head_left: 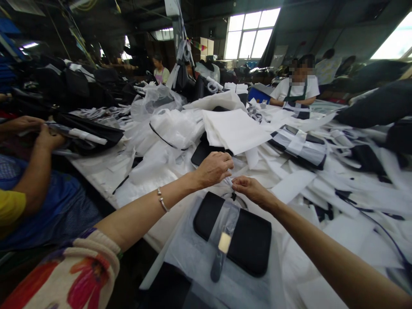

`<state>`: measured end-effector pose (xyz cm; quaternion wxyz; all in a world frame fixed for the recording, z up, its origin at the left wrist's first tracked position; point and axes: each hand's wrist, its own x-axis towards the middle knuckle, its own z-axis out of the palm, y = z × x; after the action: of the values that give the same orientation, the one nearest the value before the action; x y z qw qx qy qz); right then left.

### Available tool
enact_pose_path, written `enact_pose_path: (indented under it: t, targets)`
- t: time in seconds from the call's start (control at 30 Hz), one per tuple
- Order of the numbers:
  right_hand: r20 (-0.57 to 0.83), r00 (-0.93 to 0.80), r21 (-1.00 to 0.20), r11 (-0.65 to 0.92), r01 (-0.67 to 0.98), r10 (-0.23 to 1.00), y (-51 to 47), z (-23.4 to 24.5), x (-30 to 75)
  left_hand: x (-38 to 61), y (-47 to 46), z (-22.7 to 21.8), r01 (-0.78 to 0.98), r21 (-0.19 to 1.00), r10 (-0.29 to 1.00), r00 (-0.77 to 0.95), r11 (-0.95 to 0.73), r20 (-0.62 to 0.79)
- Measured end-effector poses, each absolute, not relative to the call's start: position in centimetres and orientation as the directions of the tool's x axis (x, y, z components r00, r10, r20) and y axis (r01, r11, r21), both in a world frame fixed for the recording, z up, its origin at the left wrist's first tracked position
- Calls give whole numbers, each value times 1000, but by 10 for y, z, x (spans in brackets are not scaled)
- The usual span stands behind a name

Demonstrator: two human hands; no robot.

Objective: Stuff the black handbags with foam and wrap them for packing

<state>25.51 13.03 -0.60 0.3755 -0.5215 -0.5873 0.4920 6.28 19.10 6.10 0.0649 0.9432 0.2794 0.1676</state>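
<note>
A black rectangular pouch (247, 240) lies on a white sheet near the table's front edge, with a translucent wrapped strap (225, 227) across it. My left hand (214, 168) is closed in a pinch just above the pouch's far edge. My right hand (249, 189) is closed too, fingertips meeting the left hand's over a small dark zipper pull (233, 196). Both hands pinch a thin bit of white material there; I cannot make out exactly what it is. A silver bangle sits on my left wrist.
White sheets and wrappers (234, 128) and black bags cover the long table (103, 176). A person's arms (35, 150) work on a black bag at the left. Another person (299, 86) sits at the far side. Dark bags (64, 81) are piled at the back left.
</note>
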Motion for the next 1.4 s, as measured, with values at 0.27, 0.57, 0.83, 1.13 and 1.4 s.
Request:
enact_pose_path:
  t: [0.27, 0.57, 0.83, 1.13, 1.4]
  targets:
    - [-139, -102, -982, -124, 139, 985, 116, -10, 250, 56, 181, 20, 524, 675, 631, 768, -518, -112]
    - [-105, -48, -989, -99, 106, 993, 112, -9, 245, 77, 183, 19, 647, 500, 745, 667, -575, -5]
    - [-99, 26, -987, -101, 124, 995, 113, -17, 249, 52, 167, 38, 706, 470, 828, 551, -529, 105]
    - [-11, 99, -985, -28, 168, 995, 115, -25, 250, 82, 144, 30, 651, 622, 820, 572, -435, -26]
    - [95, 98, -963, 66, 259, 991, 110, -16, 252, 76, 170, 9, 475, 865, 748, 631, -162, -206]
